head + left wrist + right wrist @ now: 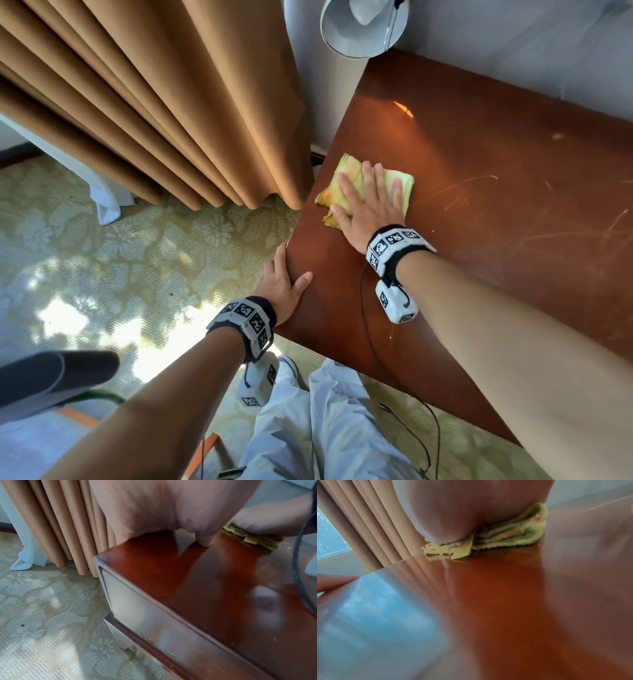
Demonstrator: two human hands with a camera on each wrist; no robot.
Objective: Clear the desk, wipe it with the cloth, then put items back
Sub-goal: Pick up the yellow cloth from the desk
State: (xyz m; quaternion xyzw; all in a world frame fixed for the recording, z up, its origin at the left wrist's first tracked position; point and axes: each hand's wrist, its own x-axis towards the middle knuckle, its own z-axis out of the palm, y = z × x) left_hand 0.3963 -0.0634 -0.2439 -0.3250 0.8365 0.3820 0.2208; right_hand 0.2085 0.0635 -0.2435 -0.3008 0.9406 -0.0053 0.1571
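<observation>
Desk (479,212): reddish-brown top, scratched, glossy. Left side: tan curtain (154,102) hanging beside desk edge, patterned carpet (120,257) below. Left hand (282,287) resting on desk's left edge, thumb on top, gripping nothing. Cloth (349,171), yellow-green, folded, lying on desktop near left edge. Right hand (368,202) flat on cloth, fingers spread, pressing down. Lamp (359,31) above far corner.

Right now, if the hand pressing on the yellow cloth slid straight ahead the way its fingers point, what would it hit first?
Probably nothing on the reddish-brown wooden desk. The right hand, flat on the folded yellow cloth, points toward the desk's far-left edge; beyond that come the pale wall and tan pleated curtain, though depth is unclear.
</observation>
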